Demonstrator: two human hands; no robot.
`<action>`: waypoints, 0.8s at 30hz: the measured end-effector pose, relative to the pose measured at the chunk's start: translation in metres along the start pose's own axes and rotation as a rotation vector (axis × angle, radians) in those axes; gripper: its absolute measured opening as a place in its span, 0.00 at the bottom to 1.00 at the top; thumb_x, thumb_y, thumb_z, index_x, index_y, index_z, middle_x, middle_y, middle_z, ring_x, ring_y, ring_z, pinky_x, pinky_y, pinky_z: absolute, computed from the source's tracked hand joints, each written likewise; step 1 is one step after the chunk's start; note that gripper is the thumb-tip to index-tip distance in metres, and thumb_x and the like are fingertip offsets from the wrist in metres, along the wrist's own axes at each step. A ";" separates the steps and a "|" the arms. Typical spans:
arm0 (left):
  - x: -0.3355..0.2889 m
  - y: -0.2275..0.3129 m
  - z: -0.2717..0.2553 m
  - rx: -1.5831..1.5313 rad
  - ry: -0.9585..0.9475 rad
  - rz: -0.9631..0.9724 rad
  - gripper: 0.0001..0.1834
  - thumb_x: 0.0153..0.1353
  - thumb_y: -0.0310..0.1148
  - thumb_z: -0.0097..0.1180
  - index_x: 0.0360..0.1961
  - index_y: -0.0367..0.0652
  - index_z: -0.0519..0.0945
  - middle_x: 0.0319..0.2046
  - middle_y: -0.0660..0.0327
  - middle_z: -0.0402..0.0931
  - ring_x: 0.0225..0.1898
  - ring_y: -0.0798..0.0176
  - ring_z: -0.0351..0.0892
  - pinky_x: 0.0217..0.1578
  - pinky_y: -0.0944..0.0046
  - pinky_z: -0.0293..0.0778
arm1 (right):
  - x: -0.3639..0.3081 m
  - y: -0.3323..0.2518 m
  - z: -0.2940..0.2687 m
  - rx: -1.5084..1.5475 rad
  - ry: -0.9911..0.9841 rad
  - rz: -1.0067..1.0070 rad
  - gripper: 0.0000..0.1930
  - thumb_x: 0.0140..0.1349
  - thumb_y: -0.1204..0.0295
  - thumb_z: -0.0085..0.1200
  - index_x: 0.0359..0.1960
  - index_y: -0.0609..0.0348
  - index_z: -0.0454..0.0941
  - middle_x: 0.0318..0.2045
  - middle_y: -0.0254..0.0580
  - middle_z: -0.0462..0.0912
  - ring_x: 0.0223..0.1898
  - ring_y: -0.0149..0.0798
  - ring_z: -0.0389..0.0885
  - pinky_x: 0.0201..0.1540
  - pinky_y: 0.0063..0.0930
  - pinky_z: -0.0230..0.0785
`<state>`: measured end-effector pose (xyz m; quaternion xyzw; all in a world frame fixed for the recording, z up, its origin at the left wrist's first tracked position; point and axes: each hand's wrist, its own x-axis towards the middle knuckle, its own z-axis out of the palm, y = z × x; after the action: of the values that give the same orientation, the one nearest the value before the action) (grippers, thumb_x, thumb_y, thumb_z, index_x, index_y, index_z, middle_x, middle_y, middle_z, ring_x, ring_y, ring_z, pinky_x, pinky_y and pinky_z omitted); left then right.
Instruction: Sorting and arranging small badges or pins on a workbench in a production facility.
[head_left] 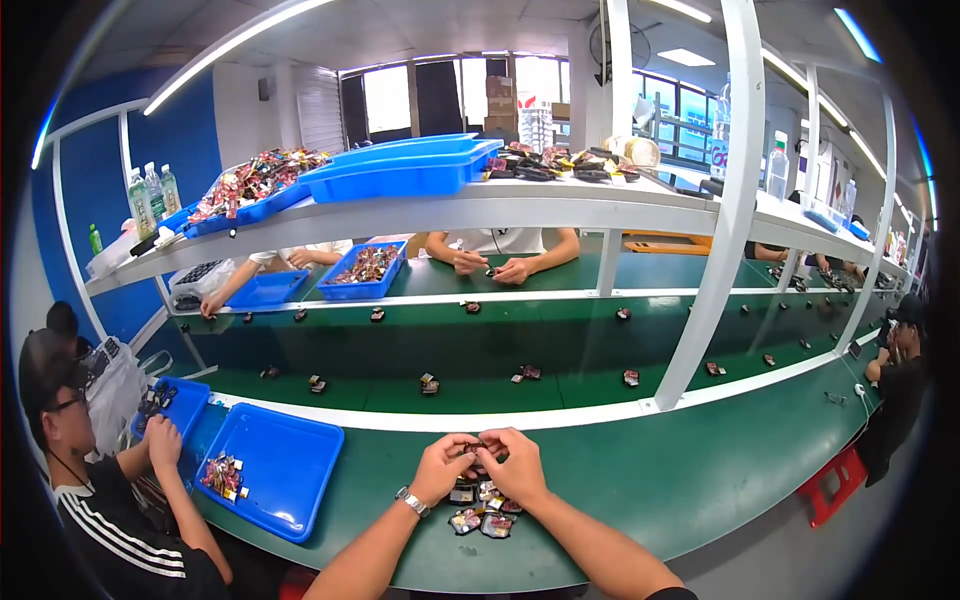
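Note:
Over the green bench top, my left hand [443, 470] and my right hand [514, 466] meet, fingers closed round one small dark electronic part [477, 451]. Fingers and thumbs cover most of it, so its details are hard to make out. A silver watch is on my left wrist. Just below my hands, several small black casings [495, 524] with reddish boards and pale pieces lie close together on the bench. To their left stands a blue tray [318, 450] with a small heap of reddish and yellow parts [224, 474] in it.
A green conveyor belt [480, 345] carries spaced-out small parts beyond a white rail [560, 418]. An upright white post [708, 250] rises right of centre under a shelf with blue trays [400, 175]. Co-workers sit at left, opposite and far right; a red stool [835, 487] stands right.

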<state>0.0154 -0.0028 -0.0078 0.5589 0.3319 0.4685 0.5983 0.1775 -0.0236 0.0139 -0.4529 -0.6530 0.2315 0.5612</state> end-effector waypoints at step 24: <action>0.004 -0.001 -0.021 0.151 0.324 0.096 0.09 0.61 0.21 0.49 0.42 0.33 0.75 0.40 0.53 0.81 0.31 0.65 0.82 0.30 0.69 0.75 | 0.127 0.123 -0.051 -0.549 0.255 0.027 0.14 0.49 0.76 0.54 0.40 0.61 0.81 0.43 0.51 0.79 0.47 0.53 0.73 0.53 0.42 0.67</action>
<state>-0.0028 0.0082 -0.0114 0.5345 0.4312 0.5542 0.4705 0.2714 0.1334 -0.0054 -0.6218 -0.6093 -0.0048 0.4920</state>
